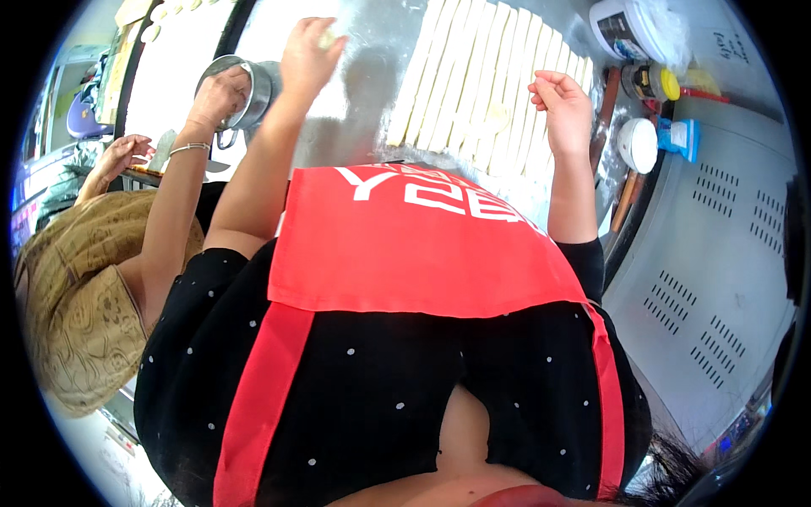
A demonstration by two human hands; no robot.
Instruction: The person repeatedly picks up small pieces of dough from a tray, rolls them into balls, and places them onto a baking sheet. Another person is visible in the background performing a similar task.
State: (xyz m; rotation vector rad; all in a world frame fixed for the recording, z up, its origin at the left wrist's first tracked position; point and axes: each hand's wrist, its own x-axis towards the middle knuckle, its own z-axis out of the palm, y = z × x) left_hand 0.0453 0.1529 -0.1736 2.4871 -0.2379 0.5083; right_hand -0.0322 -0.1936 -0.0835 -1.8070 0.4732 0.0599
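Observation:
Long pale dough strips (456,76) lie side by side on a floured metal work table (364,136). My left hand (307,60) is raised left of the strips, thumb and fingers around a small pale lump, likely dough (327,40). Over the strips' right side hovers my right hand (564,104), its thumb against loosely curled fingers. I see nothing in it. Between the right hand and the table edge, a pale, blurred round piece, apparently dough (497,118), shows over the strips; whether it touches them I cannot tell.
At left, a co-worker's hand (222,95) reaches into a metal pot (261,95); their other hand (123,155) is farther left. Right of the strips are a white bucket (624,28), a yellow-lidded jar (646,82), a bowl (637,146), a blue packet (679,138) and a brown rod (606,108).

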